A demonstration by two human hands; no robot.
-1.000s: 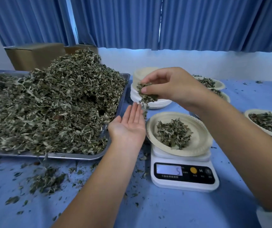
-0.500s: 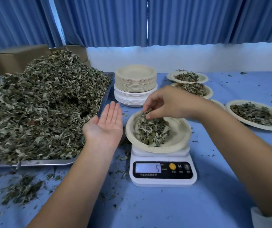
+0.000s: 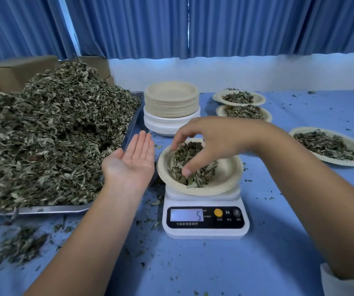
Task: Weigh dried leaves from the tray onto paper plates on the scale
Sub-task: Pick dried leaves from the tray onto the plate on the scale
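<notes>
Leaves (image 3: 54, 135) heap the tray (image 3: 43, 211) at the frame's left, so I judge my next pinch lies leftward of both hands. My left hand (image 3: 131, 161), flat, palm up and empty, lies beside the tray's right rim, the nearer one. At centre my right hand (image 3: 214, 139) hangs spread-fingered over the plate (image 3: 228, 171) on the scale (image 3: 206, 231), thumb touching its leaves, gripping nothing. Littered blue cloth (image 3: 214, 270) underneath; curtains (image 3: 257, 26) across the top.
</notes>
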